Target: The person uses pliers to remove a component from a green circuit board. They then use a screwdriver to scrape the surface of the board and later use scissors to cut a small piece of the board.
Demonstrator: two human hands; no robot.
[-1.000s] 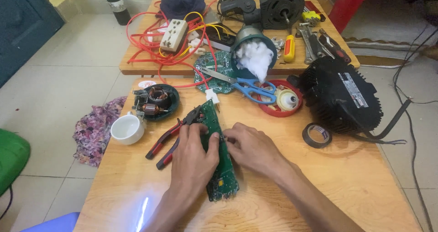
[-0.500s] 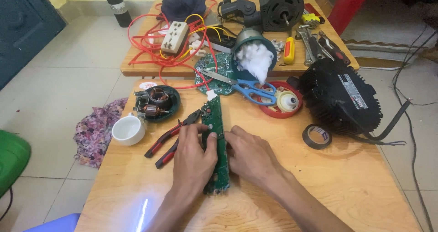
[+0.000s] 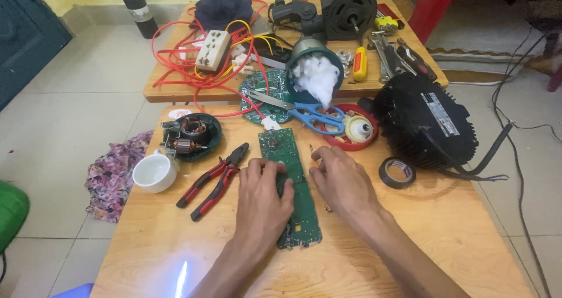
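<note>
A long green circuit board point(image 3: 291, 187) lies flat on the wooden desk point(image 3: 445, 239), running from near to far just in front of the person. The left hand point(image 3: 263, 201) rests palm-down on the board's left edge with fingers curled loosely over it, pressing rather than clasping. The right hand point(image 3: 341, 181) sits just to the right of the board, fingers bent, fingertips touching or almost touching its right edge; whether it pinches anything small cannot be told.

To handle the board well here, it seems best to keep the grip on the bare edges, not on the soldered parts, and to hold it flat with one hand while the other works, so it does not pivot on the desk. Pressure should stay light, since a thin board of this length probably flexes if pushed at its middle.

The red-handled pliers point(image 3: 213, 181) lie just left of the left hand, within easy reach. A white cup point(image 3: 154, 171) stands further left, near a dark dish holding a copper-wound motor part point(image 3: 190, 135). Blue-handled scissors point(image 3: 304, 112) lie beyond the far end of the board, across a round green board point(image 3: 260, 93). A roll of black tape point(image 3: 397, 172) sits to the right, near a black finned housing point(image 3: 422, 122); a careless sweep of the right elbow could knock the tape.
</note>
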